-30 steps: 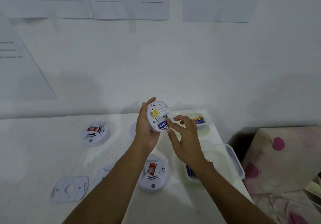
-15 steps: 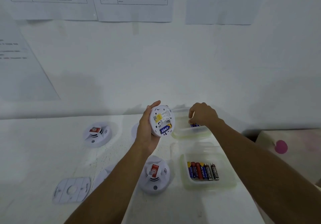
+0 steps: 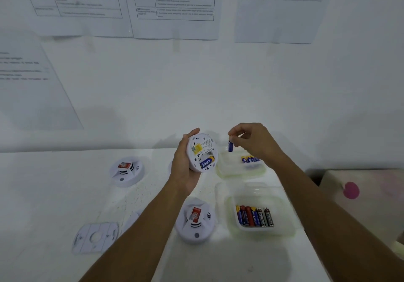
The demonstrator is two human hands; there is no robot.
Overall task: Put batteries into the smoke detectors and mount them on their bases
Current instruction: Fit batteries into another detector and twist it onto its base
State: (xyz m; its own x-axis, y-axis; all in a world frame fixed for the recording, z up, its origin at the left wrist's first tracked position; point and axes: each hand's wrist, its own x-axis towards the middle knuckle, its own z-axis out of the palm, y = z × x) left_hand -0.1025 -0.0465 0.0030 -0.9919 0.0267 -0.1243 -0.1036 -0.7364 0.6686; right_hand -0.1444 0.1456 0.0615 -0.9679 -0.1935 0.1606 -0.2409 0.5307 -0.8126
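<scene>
Half a second earlier the right hand [image 3: 253, 141] was lowered into the far container [image 3: 227, 172]. It is now raised above that container, and a blue battery [image 3: 230, 146] is pinched upright between its thumb and fingertips, clear of the remaining batteries [image 3: 250, 159] left lying inside. The held smoke detector [image 3: 202, 151] has been kept in the same place: it is gripped around its rim by the left hand [image 3: 185, 168], tilted with its back toward the camera, just beside the lifted battery but not touching it. One seated battery [image 3: 206, 163] is seen in its compartment, and the slot next to it is open.

On the white table [image 3: 43, 194] a near container [image 3: 284, 216] is set closer to the person, and a row of mixed batteries [image 3: 254, 216] is laid in it. A second smoke detector [image 3: 195, 220] is placed face up between the two forearms, and a third smoke detector [image 3: 126, 171] is set well to the left. A flat mounting base [image 3: 95, 237] is laid at the near left. Beside it a white piece [image 3: 133, 217] is largely covered by the left forearm, so what it is cannot be told. Printed sheets [image 3: 175, 3] are fixed to the wall behind. A cloth with a pink spot [image 3: 360, 189] is seen at the right edge.
</scene>
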